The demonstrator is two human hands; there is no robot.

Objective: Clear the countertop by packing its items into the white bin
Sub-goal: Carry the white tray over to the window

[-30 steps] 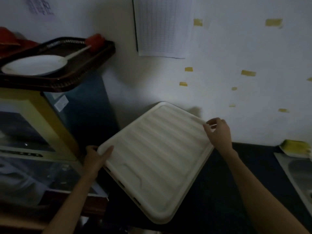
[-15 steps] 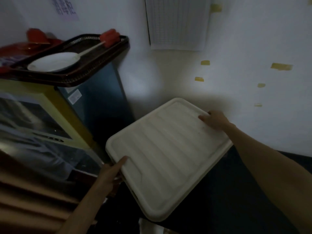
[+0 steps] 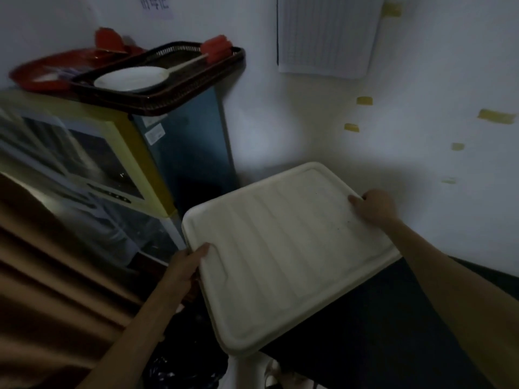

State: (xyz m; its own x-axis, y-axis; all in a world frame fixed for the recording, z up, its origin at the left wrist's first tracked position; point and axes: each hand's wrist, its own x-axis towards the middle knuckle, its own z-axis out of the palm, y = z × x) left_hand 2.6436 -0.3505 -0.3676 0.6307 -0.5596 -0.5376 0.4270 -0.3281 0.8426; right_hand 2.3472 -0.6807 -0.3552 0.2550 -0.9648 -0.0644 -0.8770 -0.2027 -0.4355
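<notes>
A large cream-white ribbed lid point(image 3: 286, 254) is held flat between both hands, hanging over the left end of the dark countertop point(image 3: 379, 332). My left hand point(image 3: 186, 265) grips its near left edge, thumb lying on top. At the far right edge my right hand point(image 3: 375, 207) holds it with fingers curled over the rim. A white rim point(image 3: 252, 369) shows just below the lid's near corner; what it belongs to is hidden.
A yellow-framed cabinet point(image 3: 120, 153) stands at the left. On it sit a dark tray point(image 3: 168, 88) with a white plate point(image 3: 132, 78), and a red tray point(image 3: 50, 71). A white wall with tape bits rises behind. A brown surface point(image 3: 50, 290) fills the lower left.
The lid has swung to the left and down off the wall, off the counter's left end. Both hands kept their hold. The view turned left and down.
</notes>
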